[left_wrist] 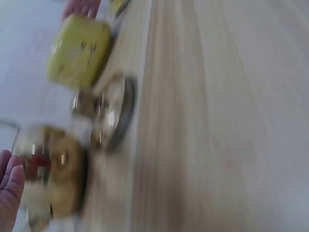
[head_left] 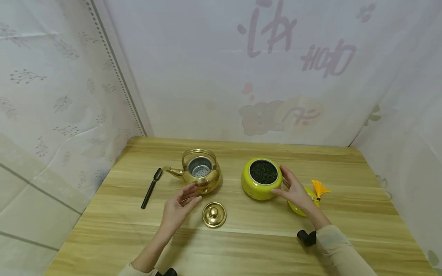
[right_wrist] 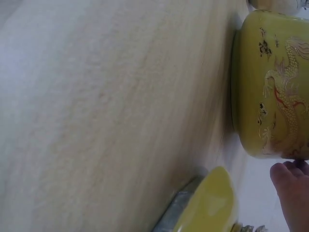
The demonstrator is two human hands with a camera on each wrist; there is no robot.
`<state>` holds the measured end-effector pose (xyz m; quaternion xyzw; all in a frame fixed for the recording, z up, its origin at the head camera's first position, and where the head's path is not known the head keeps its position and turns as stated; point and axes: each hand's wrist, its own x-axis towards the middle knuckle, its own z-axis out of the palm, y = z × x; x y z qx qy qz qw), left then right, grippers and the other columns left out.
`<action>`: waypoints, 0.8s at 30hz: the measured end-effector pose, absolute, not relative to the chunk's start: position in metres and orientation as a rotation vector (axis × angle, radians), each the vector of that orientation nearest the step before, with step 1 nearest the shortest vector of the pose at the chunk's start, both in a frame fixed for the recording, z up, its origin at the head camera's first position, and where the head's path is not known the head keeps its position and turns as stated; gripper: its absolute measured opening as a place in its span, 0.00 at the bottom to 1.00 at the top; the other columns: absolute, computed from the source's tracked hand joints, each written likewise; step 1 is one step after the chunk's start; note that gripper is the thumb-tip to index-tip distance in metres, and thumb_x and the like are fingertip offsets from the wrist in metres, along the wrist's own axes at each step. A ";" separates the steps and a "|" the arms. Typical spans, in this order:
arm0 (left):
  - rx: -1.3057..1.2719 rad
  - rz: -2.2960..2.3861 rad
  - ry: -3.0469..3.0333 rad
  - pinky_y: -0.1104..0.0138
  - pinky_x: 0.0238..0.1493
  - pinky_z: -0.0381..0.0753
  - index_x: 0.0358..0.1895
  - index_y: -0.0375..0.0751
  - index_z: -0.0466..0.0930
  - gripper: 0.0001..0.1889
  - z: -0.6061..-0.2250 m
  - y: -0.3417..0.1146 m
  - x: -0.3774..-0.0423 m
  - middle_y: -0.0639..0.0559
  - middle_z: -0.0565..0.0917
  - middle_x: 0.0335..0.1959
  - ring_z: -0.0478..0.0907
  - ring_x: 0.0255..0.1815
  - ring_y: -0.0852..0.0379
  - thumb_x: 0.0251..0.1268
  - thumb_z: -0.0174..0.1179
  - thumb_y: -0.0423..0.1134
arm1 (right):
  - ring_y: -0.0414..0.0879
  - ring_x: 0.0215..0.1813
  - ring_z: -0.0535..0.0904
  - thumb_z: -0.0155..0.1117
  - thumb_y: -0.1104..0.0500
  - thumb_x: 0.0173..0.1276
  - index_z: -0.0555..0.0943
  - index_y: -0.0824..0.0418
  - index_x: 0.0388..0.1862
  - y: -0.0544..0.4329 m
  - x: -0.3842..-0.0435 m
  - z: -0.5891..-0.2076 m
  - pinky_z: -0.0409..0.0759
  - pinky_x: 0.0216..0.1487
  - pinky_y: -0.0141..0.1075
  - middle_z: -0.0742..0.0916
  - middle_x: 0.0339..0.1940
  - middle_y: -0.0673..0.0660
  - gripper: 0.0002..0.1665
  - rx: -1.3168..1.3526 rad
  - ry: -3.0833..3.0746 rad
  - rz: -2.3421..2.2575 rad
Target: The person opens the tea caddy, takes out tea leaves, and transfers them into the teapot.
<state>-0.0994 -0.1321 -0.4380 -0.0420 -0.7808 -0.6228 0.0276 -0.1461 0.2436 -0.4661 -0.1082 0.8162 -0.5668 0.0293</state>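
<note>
In the head view a yellow jar (head_left: 257, 189) full of dark loose tea leaves (head_left: 263, 171) stands uncovered right of centre. My right hand (head_left: 293, 191) touches its right side, thumb toward the front and fingers farther back. A dragon decorates the jar (right_wrist: 285, 87) in the right wrist view. Left of it is a gold teapot (head_left: 207, 186) with a raised handle and a perforated strainer (head_left: 201, 170) inside. Just in front of the teapot is my left hand (head_left: 177, 211), fingers loosely bent and holding nothing. The gold teapot lid (head_left: 214, 214) lies knob up to its right.
A dark tea scoop (head_left: 152, 188) lies left of the teapot, its head near the spout. Behind my right wrist sits the yellow jar lid (head_left: 298, 207) with an orange tassel (head_left: 320, 188). Patterned cloth hangs behind the wooden table (head_left: 241, 245) and on both sides.
</note>
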 end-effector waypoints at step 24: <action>0.298 -1.172 -2.611 0.91 0.30 0.67 0.55 0.28 0.75 0.23 -0.471 -0.255 -0.117 0.31 0.81 0.49 0.81 0.45 0.38 0.58 0.66 0.37 | 0.58 0.76 0.40 0.70 0.61 0.59 0.38 0.62 0.76 0.238 -0.154 -0.472 0.44 0.73 0.51 0.44 0.77 0.63 0.60 -0.259 2.401 -1.773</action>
